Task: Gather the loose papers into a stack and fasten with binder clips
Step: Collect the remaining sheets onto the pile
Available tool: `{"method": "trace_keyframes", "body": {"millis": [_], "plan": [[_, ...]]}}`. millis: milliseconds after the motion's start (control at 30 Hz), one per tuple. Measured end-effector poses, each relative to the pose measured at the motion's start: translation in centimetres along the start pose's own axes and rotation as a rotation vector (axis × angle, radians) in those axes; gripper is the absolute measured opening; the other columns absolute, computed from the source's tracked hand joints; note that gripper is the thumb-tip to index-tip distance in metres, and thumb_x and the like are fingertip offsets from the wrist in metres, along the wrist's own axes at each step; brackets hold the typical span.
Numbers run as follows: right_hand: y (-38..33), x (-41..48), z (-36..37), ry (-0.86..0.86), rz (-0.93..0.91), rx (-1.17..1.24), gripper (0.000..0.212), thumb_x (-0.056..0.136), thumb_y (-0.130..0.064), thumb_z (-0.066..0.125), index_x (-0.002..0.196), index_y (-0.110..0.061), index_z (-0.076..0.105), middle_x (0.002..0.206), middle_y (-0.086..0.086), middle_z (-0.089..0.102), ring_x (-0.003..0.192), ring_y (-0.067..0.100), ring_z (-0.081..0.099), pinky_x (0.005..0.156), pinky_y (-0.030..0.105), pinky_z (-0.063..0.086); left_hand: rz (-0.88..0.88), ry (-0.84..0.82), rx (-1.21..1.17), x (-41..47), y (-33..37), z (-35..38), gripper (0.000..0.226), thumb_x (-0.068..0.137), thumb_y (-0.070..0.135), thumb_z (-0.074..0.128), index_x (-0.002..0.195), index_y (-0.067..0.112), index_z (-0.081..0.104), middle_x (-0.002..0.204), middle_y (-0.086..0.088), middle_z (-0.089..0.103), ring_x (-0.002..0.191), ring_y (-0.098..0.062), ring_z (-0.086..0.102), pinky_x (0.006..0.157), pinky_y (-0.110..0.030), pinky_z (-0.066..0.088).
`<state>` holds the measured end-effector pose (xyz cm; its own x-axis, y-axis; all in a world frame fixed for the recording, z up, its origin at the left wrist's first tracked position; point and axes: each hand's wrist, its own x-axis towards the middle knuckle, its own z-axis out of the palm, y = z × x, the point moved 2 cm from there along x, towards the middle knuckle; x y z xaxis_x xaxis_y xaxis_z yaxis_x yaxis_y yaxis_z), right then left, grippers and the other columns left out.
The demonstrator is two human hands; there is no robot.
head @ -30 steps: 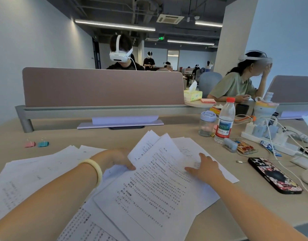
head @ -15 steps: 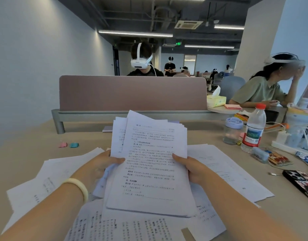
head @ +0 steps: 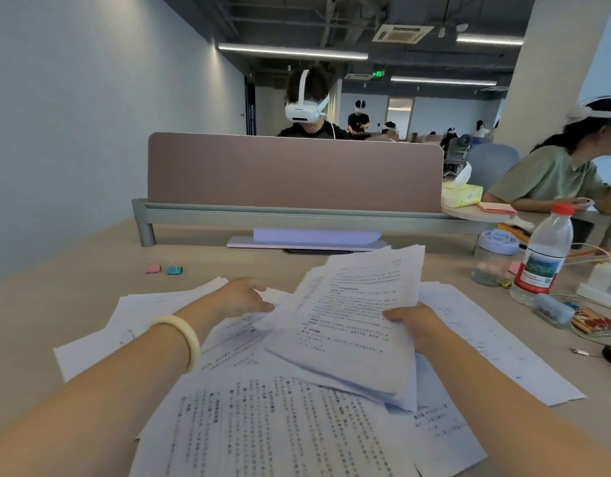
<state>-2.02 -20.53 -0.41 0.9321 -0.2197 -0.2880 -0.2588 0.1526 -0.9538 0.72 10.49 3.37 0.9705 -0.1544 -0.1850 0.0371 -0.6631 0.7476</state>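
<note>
Two hands: right hand (head: 417, 327) grasps tilted paper stack (head: 349, 325) above loose papers (head: 262, 425) on desk (head: 56, 315); left hand (head: 244, 297) on loose papers, grip unclear. Pink binder clip (head: 152, 268), teal binder clip (head: 173, 270): desk, far left.

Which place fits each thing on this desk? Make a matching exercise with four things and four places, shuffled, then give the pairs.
Things
1 paper bunch
2 teal binder clip
3 water bottle
4 bracelet

Places
A round the left wrist
B desk, far left
C held in the right hand
D desk, right side

Pairs: 1-C, 2-B, 3-D, 4-A
</note>
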Motion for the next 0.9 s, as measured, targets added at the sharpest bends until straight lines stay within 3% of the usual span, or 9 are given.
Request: {"method": "trace_keyframes", "body": {"millis": [100,233,433,500,567,667,767,867,900], "plan": [[0.0,0.3,-0.6,0.066,-0.043,0.023,0.046,0.08,0.011,0.061,0.124,-0.001,0.055,0.122,0.019,0.061,0.107,0.042,0.058,0.09,0.054,0.049,0.057,-0.148,0.362,-1.9,-1.2,-0.1,0.059,0.079,0.041,0.071,0.13,0.019,0.051,0.13,0.002,0.052,0.114,-0.015,0.05,0.1,-0.026,0.04],[0.0,-0.6,-0.9,0.09,-0.077,0.058,0.049,0.08,0.012,0.06,0.127,0.0,0.054,0.122,0.019,0.06,0.104,0.04,0.058,0.091,0.053,0.048,0.017,-0.282,0.603,-3.3,-2.4,0.8,0.063,0.07,0.052,0.074,0.122,0.025,0.05,0.125,0.005,0.047,0.116,-0.015,0.047,0.101,-0.029,0.04],[0.6,-1.3,-1.8,0.111,-0.042,0.15,0.049,0.083,0.011,0.06,0.129,-0.002,0.051,0.13,0.021,0.057,0.099,0.036,0.056,0.086,0.049,0.048,0.033,-0.304,0.705,-3.7,-2.6,2.0,0.046,0.072,0.047,0.075,0.106,0.023,0.053,0.104,0.008,0.048,0.095,-0.014,0.046,0.076,-0.022,0.039],[0.7,-1.7,-2.1,0.1,-0.007,0.184,0.048,0.085,0.011,0.055,0.131,-0.001,0.049,0.131,0.022,0.055,0.1,0.036,0.055,0.087,0.048,0.047,0.036,-0.312,0.718,-3.7,-2.4,2.0,0.047,0.075,0.045,0.073,0.109,0.018,0.057,0.102,0.007,0.05,0.092,-0.014,0.046,0.074,-0.021,0.038],[1.0,-1.8,-2.6,0.109,0.034,0.213,0.047,0.088,0.011,0.05,0.133,-0.001,0.046,0.133,0.021,0.053,0.105,0.036,0.054,0.091,0.047,0.046,0.046,-0.316,0.733,-3.6,-2.5,2.1,0.037,0.075,0.043,0.073,0.1,0.02,0.057,0.101,0.006,0.052,0.09,-0.014,0.047,0.072,-0.021,0.039],[1.3,-1.7,-2.9,0.127,0.065,0.175,0.046,0.089,0.014,0.044,0.133,0.0,0.045,0.136,0.021,0.051,0.121,0.04,0.05,0.098,0.049,0.043,0.095,-0.257,0.71,-3.4,-2.5,2.2,0.024,0.079,0.032,0.072,0.091,0.019,0.057,0.098,0.003,0.053,0.086,-0.014,0.047,0.064,-0.017,0.037],[1.7,-1.0,-3.0,0.173,0.048,0.033,0.046,0.087,0.016,0.046,0.13,0.002,0.048,0.135,0.022,0.052,0.12,0.043,0.05,0.097,0.052,0.045,0.122,-0.125,0.679,-3.7,-2.1,1.2,0.023,0.083,0.022,0.069,0.102,0.01,0.065,0.096,0.003,0.053,0.086,-0.014,0.047,0.063,-0.018,0.036],[1.6,-0.7,-3.2,0.173,-0.007,-0.124,0.051,0.082,0.02,0.045,0.129,0.001,0.048,0.132,0.023,0.053,0.118,0.046,0.05,0.096,0.055,0.045,0.132,0.06,0.913,-4.3,-1.4,-0.6,0.012,0.086,0.014,0.059,0.093,0.022,0.064,0.091,0.009,0.053,0.086,-0.013,0.045,0.076,-0.022,0.031],[1.6,-0.5,-3.3,0.159,-0.012,-0.164,0.05,0.082,0.02,0.045,0.128,0.0,0.047,0.13,0.022,0.054,0.117,0.046,0.05,0.096,0.056,0.045,0.153,0.129,1.035,-4.4,-0.8,-1.3,0.018,0.086,0.009,0.055,0.087,0.026,0.06,0.088,0.009,0.053,0.085,-0.015,0.045,0.079,-0.024,0.027]]}}
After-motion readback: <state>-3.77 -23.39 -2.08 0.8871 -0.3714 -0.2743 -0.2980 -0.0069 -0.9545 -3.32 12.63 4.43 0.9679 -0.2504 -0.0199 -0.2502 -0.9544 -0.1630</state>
